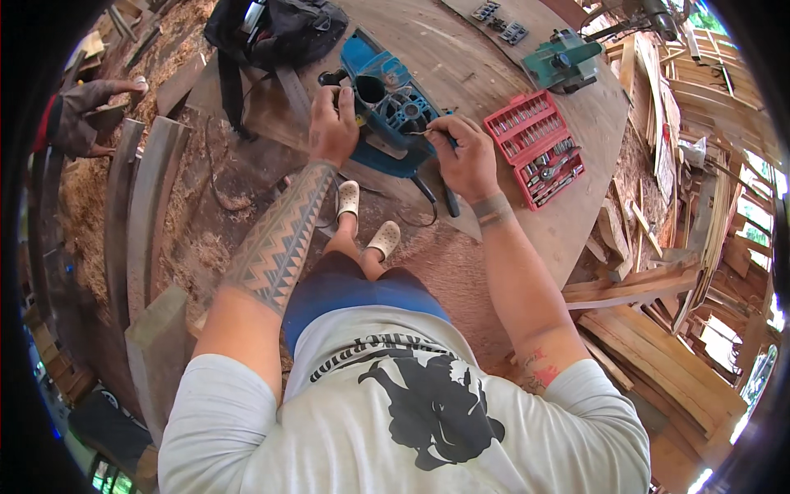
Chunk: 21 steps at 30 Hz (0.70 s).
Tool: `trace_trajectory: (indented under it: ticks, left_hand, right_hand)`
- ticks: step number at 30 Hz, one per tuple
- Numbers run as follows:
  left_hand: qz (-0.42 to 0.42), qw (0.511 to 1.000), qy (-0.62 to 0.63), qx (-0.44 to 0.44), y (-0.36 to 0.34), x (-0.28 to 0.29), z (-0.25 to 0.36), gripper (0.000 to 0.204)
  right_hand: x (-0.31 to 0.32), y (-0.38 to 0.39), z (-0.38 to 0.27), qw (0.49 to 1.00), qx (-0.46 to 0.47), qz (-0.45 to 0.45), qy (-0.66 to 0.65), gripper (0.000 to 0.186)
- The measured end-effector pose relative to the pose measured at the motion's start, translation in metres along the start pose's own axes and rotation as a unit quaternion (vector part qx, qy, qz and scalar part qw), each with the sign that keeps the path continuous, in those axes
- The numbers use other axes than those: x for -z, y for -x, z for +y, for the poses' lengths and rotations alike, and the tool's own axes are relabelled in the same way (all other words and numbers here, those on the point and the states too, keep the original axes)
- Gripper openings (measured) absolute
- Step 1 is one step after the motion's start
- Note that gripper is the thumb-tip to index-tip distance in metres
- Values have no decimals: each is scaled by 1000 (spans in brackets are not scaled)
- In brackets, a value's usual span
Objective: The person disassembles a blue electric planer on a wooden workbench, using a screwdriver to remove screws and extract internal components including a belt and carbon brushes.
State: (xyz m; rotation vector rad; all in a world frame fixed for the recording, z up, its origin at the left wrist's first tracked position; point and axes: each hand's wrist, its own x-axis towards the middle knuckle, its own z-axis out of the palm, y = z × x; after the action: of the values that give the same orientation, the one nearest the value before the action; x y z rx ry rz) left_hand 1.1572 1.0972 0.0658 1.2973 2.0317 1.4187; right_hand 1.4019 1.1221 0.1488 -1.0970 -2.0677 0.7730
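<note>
A blue power planer [395,152] lies on the wooden worktable, its black round opening and inner housing facing up. My left hand [333,123] has curled fingers gripping the planer's left end, near a black knob [329,78]. Over the right part of the housing, my right hand [461,160] pinches a small thin metal piece [424,133], too small to identify. Just right of that hand is an open red case [514,123] of sockets, bits and a ratchet.
The table [576,206] also holds a black bag [288,29], a green power tool [559,66] and small bit racks [498,25]. Another person [78,119] is at the far left. Planks [658,362], long timbers [156,214] and wood shavings surround me.
</note>
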Motion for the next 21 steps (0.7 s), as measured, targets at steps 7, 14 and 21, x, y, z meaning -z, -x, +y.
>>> trace_trajectory:
  ticks: [7,14,21]
  left_hand:
    - [1,1000,-4,-5,-1,1,-2,40]
    - [10,1000,5,-5,0,-2,0,37]
    - [20,1000,13,-4,4,-5,-1,35]
  right_hand:
    - [5,2,-7,999,-17,-24,14,15]
    - [-9,3,2,995,39,10,95,23]
    - [-12,6,-2,993,26,25,110,22]
